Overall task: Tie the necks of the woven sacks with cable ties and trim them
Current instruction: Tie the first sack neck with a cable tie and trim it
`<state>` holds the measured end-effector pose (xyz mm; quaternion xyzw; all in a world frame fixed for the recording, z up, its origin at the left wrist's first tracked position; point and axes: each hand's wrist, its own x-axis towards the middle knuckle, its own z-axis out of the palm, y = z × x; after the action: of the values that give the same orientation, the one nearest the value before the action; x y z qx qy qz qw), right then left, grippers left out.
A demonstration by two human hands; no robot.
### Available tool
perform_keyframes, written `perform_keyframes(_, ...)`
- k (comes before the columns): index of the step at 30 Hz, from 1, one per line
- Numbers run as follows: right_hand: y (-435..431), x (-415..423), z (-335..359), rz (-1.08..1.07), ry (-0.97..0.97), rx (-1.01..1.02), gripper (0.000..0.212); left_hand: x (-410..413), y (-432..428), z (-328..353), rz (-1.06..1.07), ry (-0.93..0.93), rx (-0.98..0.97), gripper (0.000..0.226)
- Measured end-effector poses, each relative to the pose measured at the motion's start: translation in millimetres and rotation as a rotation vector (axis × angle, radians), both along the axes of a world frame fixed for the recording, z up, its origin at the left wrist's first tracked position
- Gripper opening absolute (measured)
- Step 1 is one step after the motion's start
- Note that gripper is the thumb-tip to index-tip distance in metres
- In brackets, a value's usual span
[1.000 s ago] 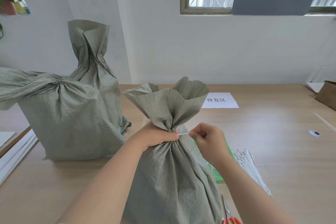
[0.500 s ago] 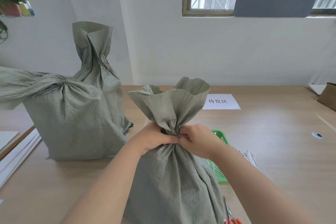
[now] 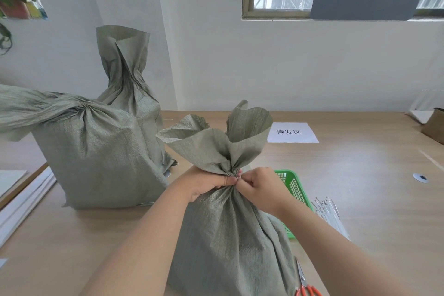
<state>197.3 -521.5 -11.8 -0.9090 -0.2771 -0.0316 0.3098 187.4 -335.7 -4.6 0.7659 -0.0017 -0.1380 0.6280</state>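
- Three grey-green woven sacks [image 3: 101, 156] stand on the wooden worktop [image 3: 360, 175].
- Left hand [image 3: 206, 182] grips the bunched neck of the nearest sack [image 3: 230, 235]; right hand [image 3: 259, 186] pinches there too.
- Soft, slick weave, likely springy: hold at the neck.

sacks [image 3: 101, 161] crowd left, bare table [image 3: 374, 175] right (basket [image 3: 294, 185] near)
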Motion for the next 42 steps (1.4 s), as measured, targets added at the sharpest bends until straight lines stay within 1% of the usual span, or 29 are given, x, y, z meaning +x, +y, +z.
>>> perform_keyframes(2,-1.7,1.7,-0.3,0.035,-0.066,-0.112,0.039,0.2,-0.2,-1.3,0.026,-0.014,0.038,0.017)
perform_keyframes(4,-3.3,2.5,0.1,0.065,-0.175,-0.262,0.03,-0.7,-2.4,-0.7,0.038,-0.017,0.056,0.023)
perform_keyframes(6,-4.4,4.4,1.1,0.079,-0.243,-0.318,0.031,-1.2,-4.6,0.0,0.038,-0.034,0.08,0.027)
perform_keyframes(10,-5.9,9.7,0.8,0.145,-0.181,-0.238,0.028,-0.5,-7.0,2.7,0.008,-0.062,0.133,0.03)
perform_keyframes(13,-7.8,10.3,-1.1,0.141,-0.131,-0.155,0.037,-3.0,-9.5,4.0,-0.003,-0.082,0.164,0.03)
perform_keyframes(16,-7.1,7.9,-3.8,0.114,-0.042,-0.049,0.041,-2.5,-7.4,0.4,0.01,-0.048,0.14,0.036)
perform_keyframes(20,-3.3,4.0,-8.6,0.054,0.027,0.028,0.04,-5.0,-4.1,2.8,0.013,-0.019,0.099,0.029)
perform_keyframes(23,-4.6,4.6,-7.8,0.06,-0.008,0.004,0.041,-6.2,-4.7,8.4,0.01,-0.018,0.109,0.022)
perform_keyframes(26,-10.0,6.6,-5.1,0.107,-0.062,-0.011,0.045,-6.6,-7.0,13.8,-0.03,-0.023,0.18,0.015)
perform_keyframes(31,-14.4,7.9,-7.4,0.147,-0.083,-0.029,0.038,-10.4,-8.6,19.0,-0.06,-0.053,0.305,0.009)
perform_keyframes(33,-14.7,7.9,-7.4,0.177,-0.107,-0.043,0.036,-11.9,-9.1,20.0,-0.072,-0.078,0.361,0.007)
perform_keyframes(36,-16.3,7.3,-7.3,0.221,-0.151,-0.042,0.032,-13.5,-11.0,24.0,-0.105,-0.093,0.454,0.015)
perform_keyframes(39,-19.4,8.3,-6.2,0.2,-0.145,-0.034,0.033,-13.5,-12.7,25.7,-0.117,-0.088,0.48,0.002)
perform_keyframes(42,-21.9,9.5,-7.9,0.174,-0.114,-0.01,0.035,-13.6,-16.6,26.6,-0.095,-0.089,0.492,0.005)
